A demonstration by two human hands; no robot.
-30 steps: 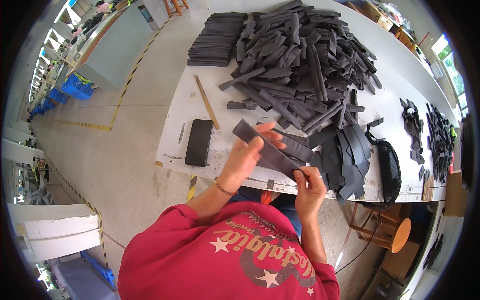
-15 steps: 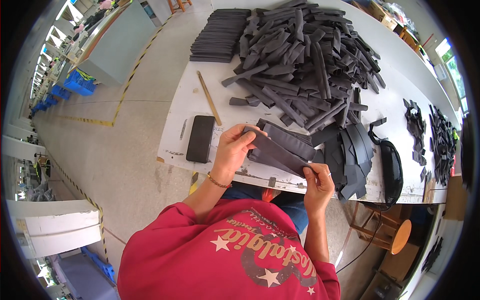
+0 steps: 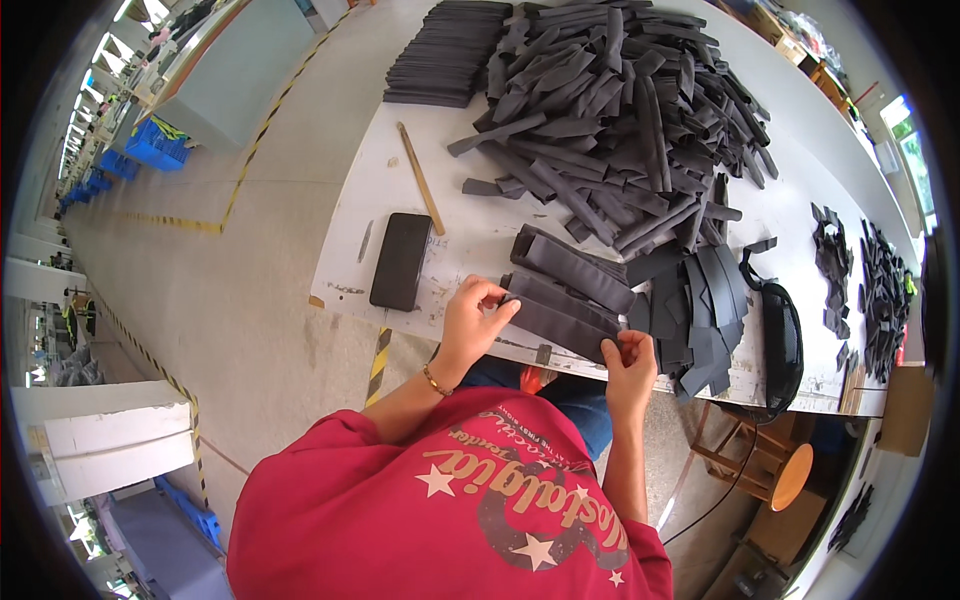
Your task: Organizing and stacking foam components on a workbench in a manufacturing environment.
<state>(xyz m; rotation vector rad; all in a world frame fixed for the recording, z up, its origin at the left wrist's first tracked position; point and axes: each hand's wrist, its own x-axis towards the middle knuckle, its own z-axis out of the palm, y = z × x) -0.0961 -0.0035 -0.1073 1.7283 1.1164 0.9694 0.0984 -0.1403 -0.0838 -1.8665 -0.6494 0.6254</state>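
While the long white worktable [image 3: 400, 190] carries a large heap of dark grey foam strips [image 3: 620, 110] beyond the fingers, both hands work at its near edge. The left hand [image 3: 468, 325] pinches one end of a flat dark grey foam strip [image 3: 560, 325]; the right hand [image 3: 630, 360] closes thumb and fingers on the other end. Keeping both ends level should probably let it lie square on the strips stacked just beyond. A black phone [image 3: 400, 262] lies left of the left fingers, with bare tabletop between; the table's edge runs under both wrists.
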